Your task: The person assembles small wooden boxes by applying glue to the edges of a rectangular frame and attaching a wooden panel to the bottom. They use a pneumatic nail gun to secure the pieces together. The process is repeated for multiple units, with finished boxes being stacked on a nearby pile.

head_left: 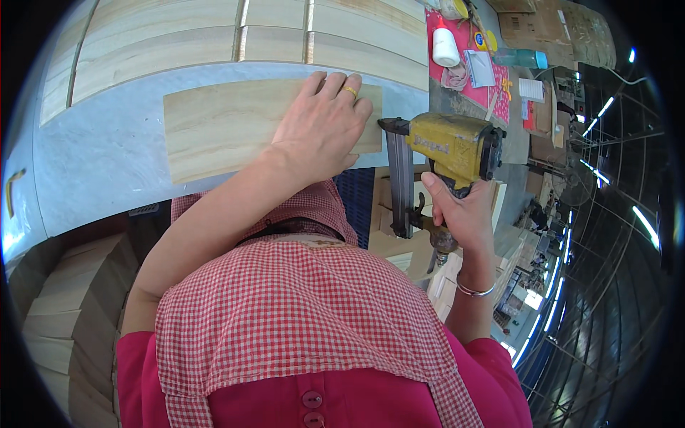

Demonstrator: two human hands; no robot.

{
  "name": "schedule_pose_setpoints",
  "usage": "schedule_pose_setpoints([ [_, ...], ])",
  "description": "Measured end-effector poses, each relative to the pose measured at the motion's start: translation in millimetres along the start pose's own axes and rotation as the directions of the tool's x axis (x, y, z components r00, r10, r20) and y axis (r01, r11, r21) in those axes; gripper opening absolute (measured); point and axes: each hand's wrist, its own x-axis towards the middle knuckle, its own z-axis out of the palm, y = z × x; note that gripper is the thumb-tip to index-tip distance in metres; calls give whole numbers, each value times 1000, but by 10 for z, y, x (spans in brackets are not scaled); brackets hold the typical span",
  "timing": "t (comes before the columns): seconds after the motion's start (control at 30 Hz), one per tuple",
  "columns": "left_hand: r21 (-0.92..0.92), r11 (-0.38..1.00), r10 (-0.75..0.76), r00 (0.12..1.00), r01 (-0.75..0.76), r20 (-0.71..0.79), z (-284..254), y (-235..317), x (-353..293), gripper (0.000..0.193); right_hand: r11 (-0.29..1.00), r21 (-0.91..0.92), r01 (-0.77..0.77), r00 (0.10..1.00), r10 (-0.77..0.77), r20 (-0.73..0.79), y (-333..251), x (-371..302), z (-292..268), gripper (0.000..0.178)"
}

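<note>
A thin pale wooden board [221, 128] lies along the near edge of the table. Over its right part rests my left hand [322, 128], laid flat with the fingers reaching to the board's far edge; a ring is on one finger. My right hand [460, 210] grips a yellow pneumatic nail gun [449, 143] by its handle. The gun's dark nose points left and is at the board's right end; whether it touches the wood I cannot tell. Its long grey magazine [399, 185] hangs down beside the table edge.
Rows of wooden boards [164, 53] fill the table's far side. At the far right a pink cloth [474, 93] carries a white bottle with a red tip [445, 46] and a teal bottle [521, 58]. Stacked wooden pieces [68, 307] stand lower left. A cardboard box [556, 32] is beyond.
</note>
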Motion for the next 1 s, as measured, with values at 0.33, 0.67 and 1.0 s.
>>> schedule_pose_setpoints([
  [0.33,-48,999,-23,999,24,26,-57,11,-2,63,990,-136,44,999,-44,2,-213,357,-57,27],
  [0.67,-41,999,-24,998,26,64,-69,12,11,64,994,-92,52,998,-50,26,-226,443,-50,29],
  [1.0,24,993,-120,993,119,23,-694,-247,-572,62,991,-106,82,996,-85,-29,-115,398,-131,26],
])
